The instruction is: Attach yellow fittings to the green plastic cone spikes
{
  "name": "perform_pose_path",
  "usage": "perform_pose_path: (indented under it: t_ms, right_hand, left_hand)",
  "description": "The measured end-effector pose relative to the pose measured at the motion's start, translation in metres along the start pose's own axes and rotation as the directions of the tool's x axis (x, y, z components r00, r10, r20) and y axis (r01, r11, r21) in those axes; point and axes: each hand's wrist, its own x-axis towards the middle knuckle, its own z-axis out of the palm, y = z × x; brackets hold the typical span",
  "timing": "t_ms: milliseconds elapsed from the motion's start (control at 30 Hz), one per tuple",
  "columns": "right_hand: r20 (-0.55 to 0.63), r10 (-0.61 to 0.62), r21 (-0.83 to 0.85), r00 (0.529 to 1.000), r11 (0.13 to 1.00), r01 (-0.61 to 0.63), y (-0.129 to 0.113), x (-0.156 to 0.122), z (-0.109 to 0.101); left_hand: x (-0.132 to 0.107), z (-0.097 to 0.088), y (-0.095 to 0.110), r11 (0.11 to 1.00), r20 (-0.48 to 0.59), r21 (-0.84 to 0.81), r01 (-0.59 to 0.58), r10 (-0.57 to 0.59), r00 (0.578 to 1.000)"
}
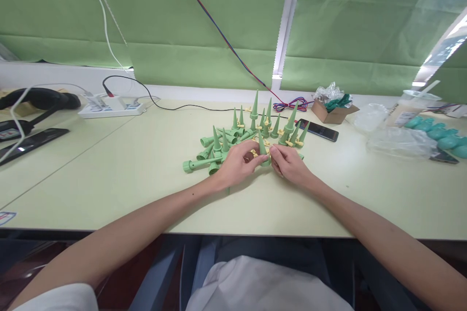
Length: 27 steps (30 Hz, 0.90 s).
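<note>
My left hand (241, 161) has its thumb and fingers closed around the base of a green plastic watering spike (262, 148), which points upward. Close beside it on the right, my right hand (290, 163) is pinched at the same spike's side; what its fingertips hold is hidden. More green spikes (291, 124) with small yellow valves stand upright behind both hands. To the left of my left hand lies a pile of green spikes and tubes (199, 164), some on their sides. Small yellow valves (267, 143) show between and behind the hands.
A black phone (318, 129) and a small cardboard box (333, 112) lie behind on the right. Farther right are a drink cup (408, 109), plastic bags (401, 143) and teal bulbs (443, 133). A power strip (113, 109), headphones (44, 100) and cables lie left.
</note>
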Motion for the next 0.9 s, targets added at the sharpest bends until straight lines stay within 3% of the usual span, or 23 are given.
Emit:
perform_pose_path:
  t_ms: [267, 433, 700, 900]
  right_hand:
    - [0.005, 0.001, -0.043, 1.0, 0.999, 0.0, -0.002, 0.001, -0.001]
    - [-0.018, 0.0, -0.053, 1.0, 0.999, -0.001, 0.0, 0.001, 0.002]
    - [-0.079, 0.039, -0.01, 0.996, 0.999, -0.04, 0.003, 0.002, 0.003]
    - [-0.186, 0.06, 0.039, 0.981, 0.998, -0.053, 0.001, 0.002, 0.002]
  left_hand:
    - [-0.002, 0.002, -0.007, 0.955, -0.036, 0.153, -0.254, 0.262, 0.964]
    - [-0.003, 0.002, -0.007, 0.931, 0.0, 0.197, -0.306, 0.313, 0.95]
    - [-0.003, 0.004, -0.005, 0.957, -0.032, 0.19, -0.217, 0.227, 0.973]
    - [-0.003, 0.002, 0.004, 1.0, -0.091, 0.011, -0.007, 0.008, 0.996]
